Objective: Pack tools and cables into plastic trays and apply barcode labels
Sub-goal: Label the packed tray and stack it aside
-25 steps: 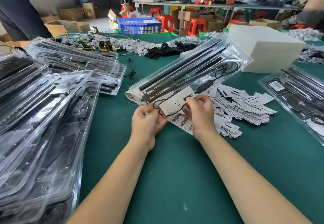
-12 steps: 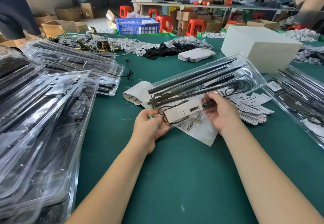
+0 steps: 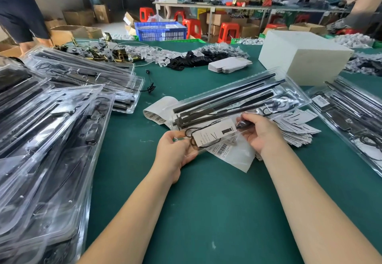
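- We are in a packing workshop, working at a green table [image 3: 206,212].
- Left of us on it, filled plastic trays [image 3: 47,139] pile up.
- Beyond the table we see cardboard boxes [image 3: 78,16], red stools [image 3: 228,32], a blue crate [image 3: 161,31].

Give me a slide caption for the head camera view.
Both hands, left and right, grip a clear plastic tray of black rods above barcode labels.

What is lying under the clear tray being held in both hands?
Under the clear tray lie a white label backing sheet with barcode labels and, rightward, part of the paper tag pile. Anything beneath the tray's dark rods is covered.
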The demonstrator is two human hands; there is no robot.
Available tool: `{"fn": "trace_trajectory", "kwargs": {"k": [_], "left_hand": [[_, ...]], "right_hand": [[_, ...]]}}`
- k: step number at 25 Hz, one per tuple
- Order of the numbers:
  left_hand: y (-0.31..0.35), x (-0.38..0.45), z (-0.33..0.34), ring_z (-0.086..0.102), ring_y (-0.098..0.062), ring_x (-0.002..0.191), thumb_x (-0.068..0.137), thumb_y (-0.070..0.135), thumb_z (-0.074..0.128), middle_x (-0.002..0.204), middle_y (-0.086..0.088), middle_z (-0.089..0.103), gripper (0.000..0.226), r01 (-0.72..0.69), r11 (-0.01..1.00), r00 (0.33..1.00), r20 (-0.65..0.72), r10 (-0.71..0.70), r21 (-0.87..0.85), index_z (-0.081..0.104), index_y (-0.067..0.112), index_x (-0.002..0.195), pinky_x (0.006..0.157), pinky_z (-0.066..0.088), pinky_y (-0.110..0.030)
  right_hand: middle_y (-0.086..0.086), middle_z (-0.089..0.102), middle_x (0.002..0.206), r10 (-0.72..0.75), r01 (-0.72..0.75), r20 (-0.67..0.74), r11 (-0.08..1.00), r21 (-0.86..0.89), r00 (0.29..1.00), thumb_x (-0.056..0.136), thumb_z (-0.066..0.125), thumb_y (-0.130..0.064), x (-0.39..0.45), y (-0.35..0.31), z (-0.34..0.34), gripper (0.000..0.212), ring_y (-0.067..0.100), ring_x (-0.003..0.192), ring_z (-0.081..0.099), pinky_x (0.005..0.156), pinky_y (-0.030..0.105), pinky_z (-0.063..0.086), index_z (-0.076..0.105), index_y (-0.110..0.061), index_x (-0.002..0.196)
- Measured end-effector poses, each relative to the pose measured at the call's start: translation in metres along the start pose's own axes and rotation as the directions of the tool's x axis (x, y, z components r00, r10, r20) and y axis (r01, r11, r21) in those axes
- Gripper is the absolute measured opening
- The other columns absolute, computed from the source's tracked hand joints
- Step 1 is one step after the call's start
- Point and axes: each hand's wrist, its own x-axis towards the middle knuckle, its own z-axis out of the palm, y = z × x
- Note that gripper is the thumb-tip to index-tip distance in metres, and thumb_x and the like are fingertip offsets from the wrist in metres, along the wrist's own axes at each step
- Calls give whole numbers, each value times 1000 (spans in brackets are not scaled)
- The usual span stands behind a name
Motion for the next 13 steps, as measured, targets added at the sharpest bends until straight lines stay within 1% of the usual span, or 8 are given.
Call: {"fn": "trace_trajectory", "kwargs": {"k": [2,5,7,9,11,12,13], "left_hand": [[0,1,-1,60,-4,42,96,-5,44,51,7,64,18,-8,1000,1000,12,8,-3,49,13,93,47,54,-20],[1,2,-3,58,-2,42,97,-3,44,53,8,65,15,-6,1000,1000,19,6,-1,50,11,99,53,57,-21],[1,2,-5,59,-3,42,97,-4,44,53,6,66,16,6,1000,999,31,-6,-18,50,11,96,52,56,-21],[2,1,-6,58,-4,42,96,-5,45,53,6,66,17,9,1000,999,40,-9,-16,51,11,94,50,56,-21],[2,2,-7,58,-3,42,96,-5,45,55,6,66,17,3,1000,999,43,-3,-7,53,11,93,49,55,-21],[2,3,-8,58,-3,43,96,-4,45,55,5,66,17,-1,1000,999,45,1,1,53,10,94,49,55,-21],[2,4,-9,58,-4,43,96,-4,45,55,4,66,17,-5,1000,999,48,4,11,54,10,95,48,54,-21]], "right_hand": [[13,72,92,-27,26,8,999,24,1000,79,76,-10,-2,0,0,28,20,73,71,74,35,60,63,-4,104],[11,72,93,-34,34,15,999,15,999,80,76,-29,-4,-3,1,32,19,78,72,71,32,60,64,-7,100],[8,70,92,-35,35,-48,999,-2,998,87,69,-37,-3,-8,-2,31,19,79,70,72,31,60,62,-9,97],[5,67,90,-103,106,-138,994,13,985,91,62,-38,1,-17,-12,26,17,75,67,74,31,59,59,-12,97],[2,65,83,-188,199,-211,980,31,959,93,58,-41,4,-31,-28,27,14,67,65,71,27,54,57,-15,101],[2,66,86,-220,241,-236,968,65,947,93,57,-43,4,-38,-39,29,13,69,66,70,25,54,57,-16,104],[3,66,91,-239,275,-252,954,119,938,93,57,-42,6,-45,-49,29,14,76,67,70,25,56,57,-15,105]]}}
